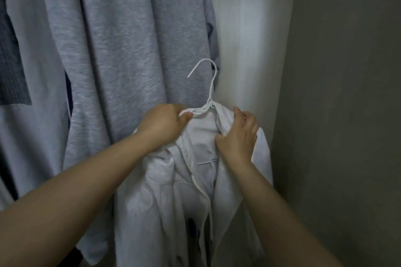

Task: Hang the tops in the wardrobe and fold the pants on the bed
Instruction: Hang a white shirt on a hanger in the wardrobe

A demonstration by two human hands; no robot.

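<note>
Centre of frame: your white top (195, 191) sits on the white wire hanger (209, 93), its hook free in the air, not on any rail.
Left hand (162, 123): your fingers clench the hanger's left shoulder together with the collar.
Right hand (238, 134): your fingers pinch bunched cloth at the right shoulder.
Slip risk: that right shoulder looks gathered; let go early and the top could slide off.
Snag risk: the hook stands close to the grey hanging garment (130, 50) behind and could catch it.

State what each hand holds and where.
Left hand grips the white shirt and hanger at one shoulder; right hand grips the shirt's other shoulder.
</note>
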